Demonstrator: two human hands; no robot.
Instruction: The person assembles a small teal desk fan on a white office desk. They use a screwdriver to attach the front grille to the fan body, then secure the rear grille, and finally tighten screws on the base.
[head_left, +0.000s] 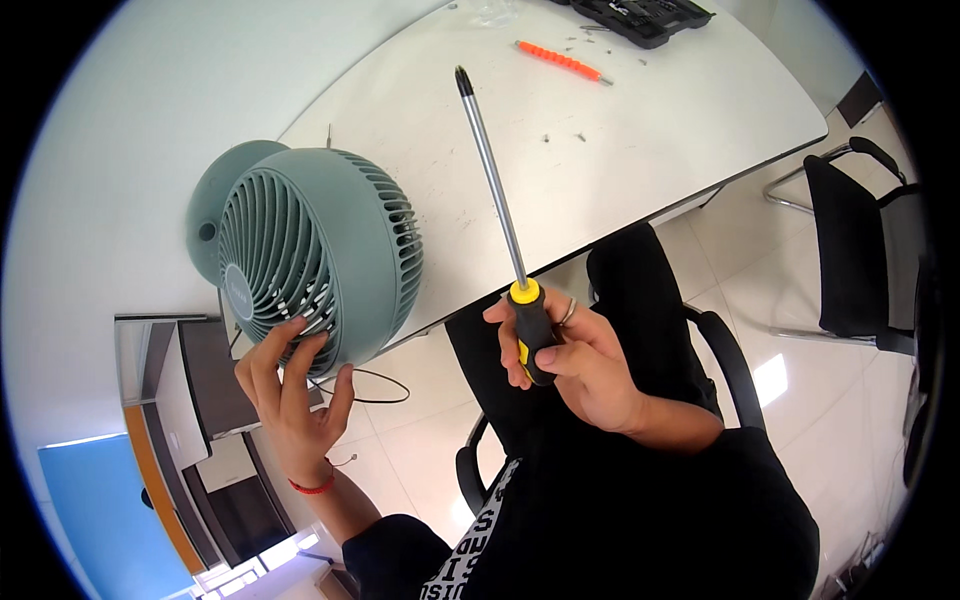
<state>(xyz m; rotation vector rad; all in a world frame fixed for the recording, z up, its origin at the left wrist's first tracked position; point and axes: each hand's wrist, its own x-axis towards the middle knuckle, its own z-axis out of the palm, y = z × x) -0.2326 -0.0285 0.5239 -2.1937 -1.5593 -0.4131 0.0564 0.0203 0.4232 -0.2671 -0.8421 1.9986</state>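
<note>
A grey-green desk fan (320, 250) stands at the near edge of a white table (640, 130), its slatted grille facing left. My left hand (292, 395) rests spread against the lower part of the grille, fingertips on the slats. My right hand (575, 365) grips the black-and-yellow handle of a long screwdriver (497, 190). Its metal shaft points up and away over the table, tip free in the air to the right of the fan.
An orange-handled tool (560, 61) and a black tool case (645, 17) lie at the table's far end, with small screws scattered between. A black cable (375, 385) hangs below the fan. One black chair (860, 250) stands right; another is under me.
</note>
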